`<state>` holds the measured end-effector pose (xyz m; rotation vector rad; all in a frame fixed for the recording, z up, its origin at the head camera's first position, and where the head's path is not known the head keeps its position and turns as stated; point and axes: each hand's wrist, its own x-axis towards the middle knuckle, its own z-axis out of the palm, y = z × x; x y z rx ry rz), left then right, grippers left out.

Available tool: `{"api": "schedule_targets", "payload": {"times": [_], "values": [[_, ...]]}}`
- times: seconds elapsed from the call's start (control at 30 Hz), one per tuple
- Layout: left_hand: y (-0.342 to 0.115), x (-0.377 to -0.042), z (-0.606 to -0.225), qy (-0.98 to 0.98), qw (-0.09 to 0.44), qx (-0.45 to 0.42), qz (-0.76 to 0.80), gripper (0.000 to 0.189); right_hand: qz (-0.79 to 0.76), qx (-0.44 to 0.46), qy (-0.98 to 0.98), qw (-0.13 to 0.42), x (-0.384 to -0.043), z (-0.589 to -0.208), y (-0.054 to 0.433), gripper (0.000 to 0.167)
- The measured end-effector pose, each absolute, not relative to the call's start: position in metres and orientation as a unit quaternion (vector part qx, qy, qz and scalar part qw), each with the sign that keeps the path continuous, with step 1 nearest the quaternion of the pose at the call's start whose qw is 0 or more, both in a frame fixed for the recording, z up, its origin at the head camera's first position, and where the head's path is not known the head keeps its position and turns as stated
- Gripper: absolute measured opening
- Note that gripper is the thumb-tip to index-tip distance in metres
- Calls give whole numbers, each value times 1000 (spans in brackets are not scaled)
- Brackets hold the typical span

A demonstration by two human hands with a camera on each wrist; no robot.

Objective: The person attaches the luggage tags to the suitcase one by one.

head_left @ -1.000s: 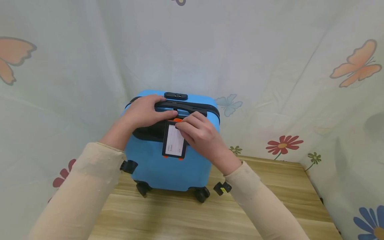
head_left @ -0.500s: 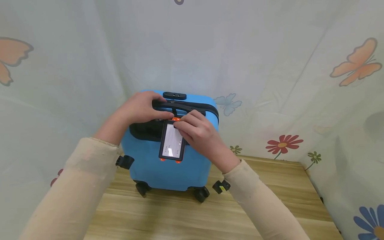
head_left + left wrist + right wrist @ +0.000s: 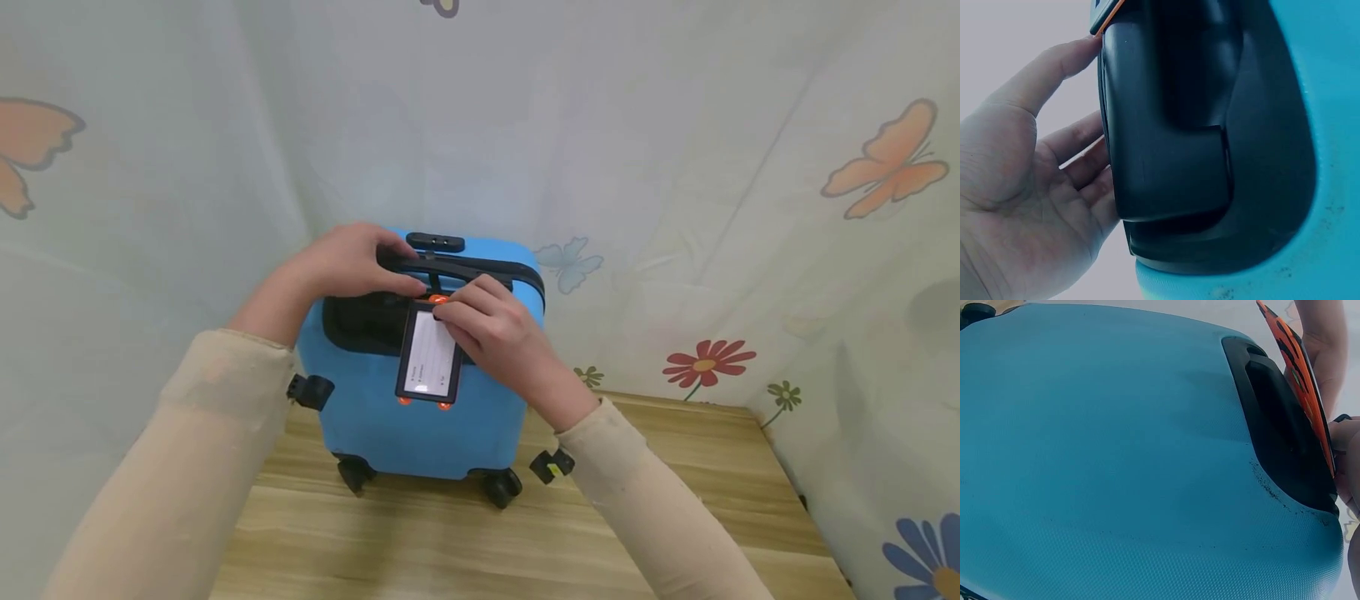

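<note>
A light blue suitcase (image 3: 420,437) stands upright on its black wheels. At its upper front hangs a luggage tag (image 3: 429,358), a black frame around a white card. Orange shows at the tag's top and bottom, and its back (image 3: 1300,378) is orange with black marks. My right hand (image 3: 493,327) pinches the tag's upper right part, where a small black end shows at the fingertips. My left hand (image 3: 345,262) spans the left end of the black carry handle (image 3: 453,268), thumb stretched toward the tag's top. The left wrist view shows its fingers (image 3: 1082,140) behind the black handle housing (image 3: 1166,175).
A black combination lock (image 3: 435,242) sits on the suitcase top. The wood-look floor (image 3: 420,546) lies below, and a pale curtain (image 3: 480,117) printed with butterflies and flowers hangs behind and at both sides. Both sleeves carry black wrist mounts.
My left hand has shifted slightly left, its thumb drawing back from the tag's orange top. The tag has swung a little left and down. My right hand keeps its grip, almost still.
</note>
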<state>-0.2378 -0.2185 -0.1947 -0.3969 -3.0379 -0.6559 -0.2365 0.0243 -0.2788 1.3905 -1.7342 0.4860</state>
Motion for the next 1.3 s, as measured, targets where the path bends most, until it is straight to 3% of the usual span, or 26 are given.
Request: {"api": "schedule_targets", "payload": {"times": [1.3], "values": [[-217,-265,-189,-913,-63,-139,-377,49,228,553,-685,416,-240,-282,27,15]]}}
